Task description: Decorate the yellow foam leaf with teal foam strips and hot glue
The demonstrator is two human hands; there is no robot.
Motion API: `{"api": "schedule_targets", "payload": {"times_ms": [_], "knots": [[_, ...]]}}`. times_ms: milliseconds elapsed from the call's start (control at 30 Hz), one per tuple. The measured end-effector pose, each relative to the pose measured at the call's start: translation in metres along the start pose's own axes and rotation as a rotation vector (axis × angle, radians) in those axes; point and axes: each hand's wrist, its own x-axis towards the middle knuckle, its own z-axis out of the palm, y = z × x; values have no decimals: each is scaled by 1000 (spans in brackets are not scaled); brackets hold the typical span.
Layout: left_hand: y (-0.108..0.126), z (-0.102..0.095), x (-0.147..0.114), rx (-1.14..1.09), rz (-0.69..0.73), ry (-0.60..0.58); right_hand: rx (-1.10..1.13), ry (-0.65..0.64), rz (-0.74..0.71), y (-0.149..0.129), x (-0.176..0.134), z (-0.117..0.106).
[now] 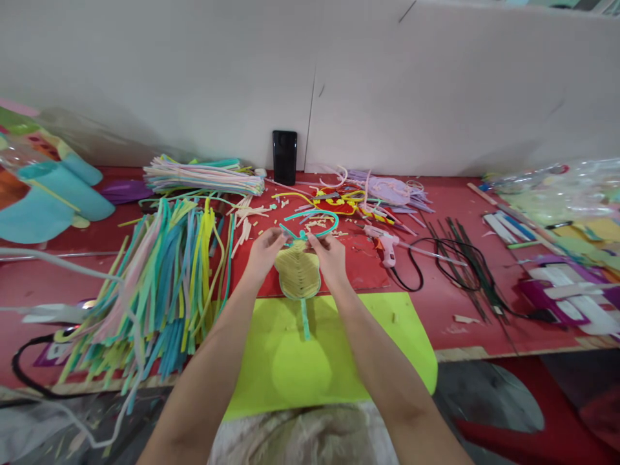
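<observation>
A turquoise pipe cleaner (335, 223) curls in a loop above a yellowish, leaf-like piece (299, 276) built from rows of pipe cleaner. My left hand (266, 254) pinches a turquoise end at the upper left of this piece. On the other side, my right hand (330, 256) is closed with thumb and fingers on the turquoise strand near the piece's top. A turquoise stem (305, 320) hangs from its lower edge over a lime-green sheet (378, 329). The exact contact under the fingertips is partly hidden.
A big heap of coloured pipe cleaners (159, 284) lies left, with a bundle (203, 177) behind. A black phone (285, 157) leans on the wall. To the right are a pink glue gun (385, 244), its black cord (417, 278) and dark stems (462, 258). Small cut bits are scattered ahead.
</observation>
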Motion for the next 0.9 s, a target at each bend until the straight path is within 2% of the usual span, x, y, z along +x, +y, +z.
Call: {"api": "schedule_targets", "payload": {"times_ms": [133,367,500,633,733,900], "knots": [[0,8,-4,138,26,-68,-56,-49,2,1,-2,2],[4,10,-8,231,79,-29,3,-121,42,0,-3,2],[10,6,-8,274,75,-146,-11,-169,95,-7,-2,0],[11,0,-6,357,72,-235,-102,-257,70,-8,0,-4],[9,0,-5,343,68,-230,-119,-257,47,-8,0,-6],[11,4,-7,312,79,-168,-27,-191,94,-7,-1,-3]]}}
